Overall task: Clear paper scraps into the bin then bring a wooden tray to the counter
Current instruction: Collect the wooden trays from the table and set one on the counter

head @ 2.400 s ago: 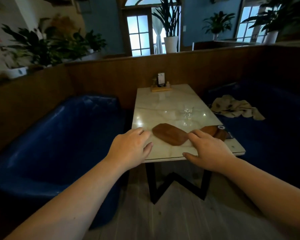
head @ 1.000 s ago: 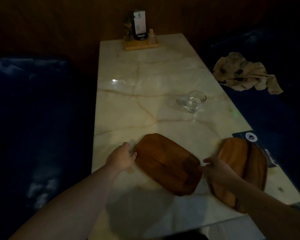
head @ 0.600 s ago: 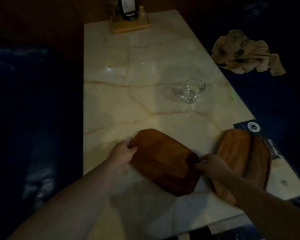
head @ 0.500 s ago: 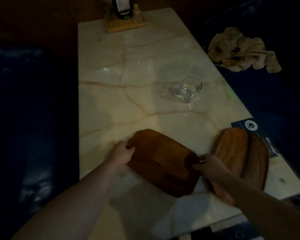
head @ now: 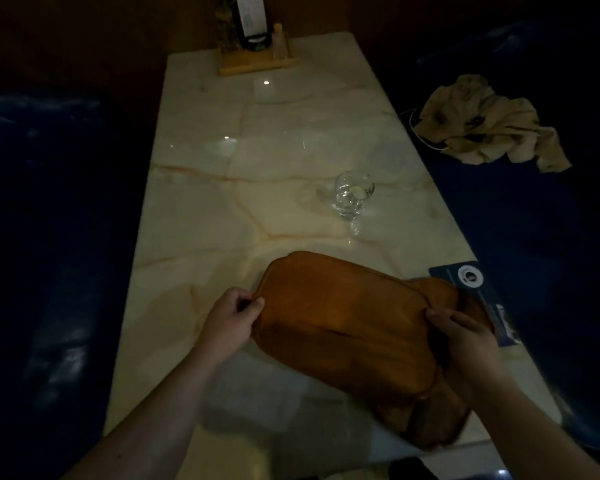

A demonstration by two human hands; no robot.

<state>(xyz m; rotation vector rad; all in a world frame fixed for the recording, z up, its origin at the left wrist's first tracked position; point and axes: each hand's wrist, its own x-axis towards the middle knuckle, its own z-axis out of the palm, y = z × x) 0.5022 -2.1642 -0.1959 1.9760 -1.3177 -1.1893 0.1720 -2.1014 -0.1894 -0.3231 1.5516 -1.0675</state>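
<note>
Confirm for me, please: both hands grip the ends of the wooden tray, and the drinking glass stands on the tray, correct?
Not quite. In the head view the left hand and right hand do grip the ends of the wooden tray, but the drinking glass stands on the marble table, beyond the tray and apart from it.

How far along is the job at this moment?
No paper scraps show on the table, so clearing looks done, though no bin is in view. In hand: the left hand and right hand grip opposite ends of the wooden tray. Left: carrying it to the counter.
</note>
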